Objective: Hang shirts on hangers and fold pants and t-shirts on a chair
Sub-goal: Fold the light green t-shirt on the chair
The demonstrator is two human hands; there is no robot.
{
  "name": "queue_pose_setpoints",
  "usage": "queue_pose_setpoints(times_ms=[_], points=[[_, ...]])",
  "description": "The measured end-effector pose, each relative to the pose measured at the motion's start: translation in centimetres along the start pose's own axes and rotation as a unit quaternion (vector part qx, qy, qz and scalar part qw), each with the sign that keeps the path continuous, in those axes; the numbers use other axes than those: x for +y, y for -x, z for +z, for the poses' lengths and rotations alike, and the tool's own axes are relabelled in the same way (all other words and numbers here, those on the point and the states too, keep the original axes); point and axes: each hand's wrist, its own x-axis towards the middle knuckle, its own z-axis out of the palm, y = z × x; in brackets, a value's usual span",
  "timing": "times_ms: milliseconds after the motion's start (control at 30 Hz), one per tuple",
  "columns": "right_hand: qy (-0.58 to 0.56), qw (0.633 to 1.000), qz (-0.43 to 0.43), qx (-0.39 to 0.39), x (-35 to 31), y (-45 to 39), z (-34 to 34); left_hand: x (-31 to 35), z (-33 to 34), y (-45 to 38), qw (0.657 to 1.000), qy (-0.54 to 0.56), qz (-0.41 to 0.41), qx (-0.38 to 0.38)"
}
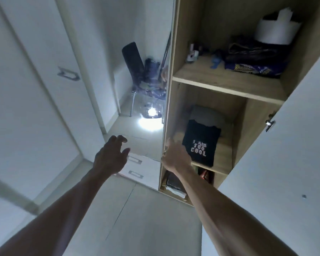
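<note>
- Folded black t-shirt (201,143) with pale lettering is seen on the middle shelf (223,159) of the open wardrobe (175,52), lying flat on top of a grey folded item, its long axis running from the shelf's front edge back into the compartment.
- Right hand (174,154) is held at the wardrobe's front left edge, just beside the t-shirt's near left corner; it is blurred, so whether its fingers are spread or curled cannot be told, and nothing is seen in it.
- Left hand (111,154) is held out in the air in front of the mirror panel (151,126), fingers loosely spread and slightly bent, with nothing held and nothing touched.
- From the hands the t-shirt lies to the right and slightly forward; the right hand is judged much the nearer, the left being well apart from it across the wardrobe's side wall.
- A reach into the shelf by the right hand is judged the likely coming move, though whether the shirt is being fetched or has been put away cannot be told.
- Reflected in the mirror, a dark chair (135,63) heaped with clothes (151,84) is seen.
- On the upper shelf dark folded fabrics (255,58) and a white roll (275,30) are stored; more folded items are glimpsed below.
</note>
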Motion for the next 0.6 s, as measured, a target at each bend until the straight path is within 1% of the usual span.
queue_pose_setpoints(times_ms=[167,267,333,433,600], points=[[-0.003,0.991,-0.131,-0.005,-7.6,4.0,-2.5,-2.4,-9.3,8.3,0.995,-0.022,-0.068,0.066],[-0.02,0.979,-0.199,-0.031,-12.1,7.1,-2.6,-4.3,-13.8,14.3,0.986,-0.052,-0.126,0.093],[-0.042,0.966,-0.249,-0.059,-15.1,10.2,-1.7,-5.4,-16.5,19.7,0.973,-0.071,-0.188,0.112],[-0.063,0.938,-0.325,-0.101,-17.7,15.2,0.7,-6.6,-19.1,27.8,0.95,-0.091,-0.269,0.132],[-0.045,0.889,-0.41,-0.2,-20.5,25.1,5.2,-7.4,-22.2,42.3,0.902,-0.114,-0.382,0.168]])
